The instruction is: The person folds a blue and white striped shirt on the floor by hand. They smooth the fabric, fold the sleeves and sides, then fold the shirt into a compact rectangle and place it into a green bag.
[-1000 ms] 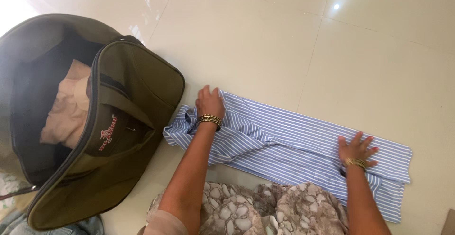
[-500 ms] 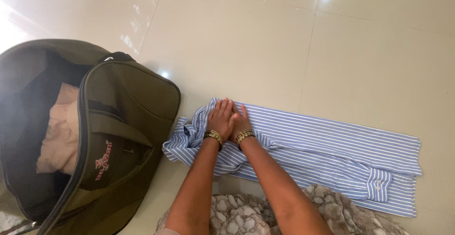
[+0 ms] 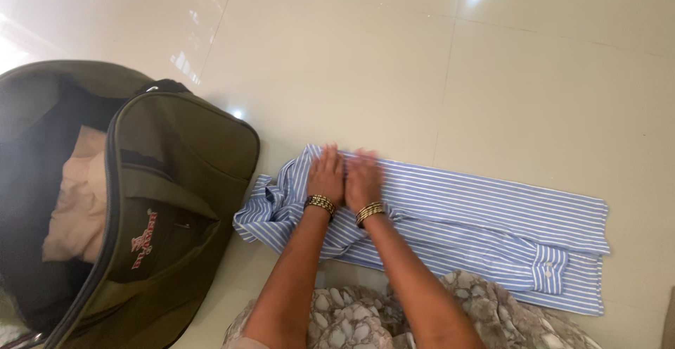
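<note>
- My left hand (image 3: 325, 176) and right hand (image 3: 363, 180) lie flat, fingers together, side by side, pressing the striped shirt's (image 3: 457, 226) collar end.
- The shirt stretches toward 3 o'clock across the tiled floor (image 3: 394, 74).
- An open olive bag (image 3: 176, 201) sits at 9 o'clock.

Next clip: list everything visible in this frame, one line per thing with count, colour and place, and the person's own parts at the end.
Folded long-sleeved cotton shirt: one, blue and white stripes, flat on the floor at centre right, cuff at its right end.
Soft fabric travel bag: one, olive green, open, on the floor at left.
Folded garment: one, pale peach, inside the bag.
Glossy tiled floor: cream, under everything.
Patterned garment: one, brown and white print, bottom edge, on the person's lap.
Bangles: gold, on both wrists.
Left hand: flat on the shirt's left part.
Right hand: flat on the shirt, beside the left hand, slightly blurred.
</note>
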